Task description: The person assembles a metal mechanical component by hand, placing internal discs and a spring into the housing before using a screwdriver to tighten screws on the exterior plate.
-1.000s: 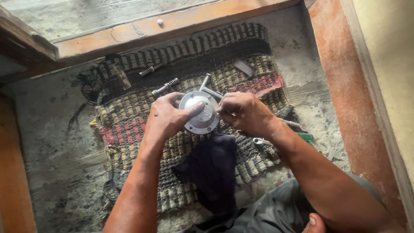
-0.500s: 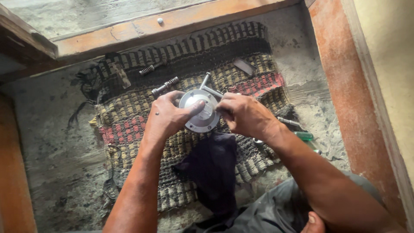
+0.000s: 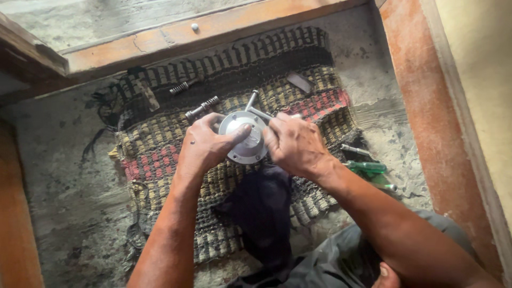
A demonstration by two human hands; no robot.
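Metal round part (image 3: 246, 137) gripped by left hand (image 3: 205, 146) and right hand (image 3: 293, 144), above woven mat (image 3: 160, 138); dark cloth (image 3: 261, 205) below.

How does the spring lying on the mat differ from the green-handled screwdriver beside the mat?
The spring is a dull grey metal coil; the screwdriver has a clear green handle. The spring lies on the woven mat near its far edge; the screwdriver lies off the mat on the bare concrete floor, close to the right forearm. The spring looks shorter than the screwdriver. Neither is touched by a hand.
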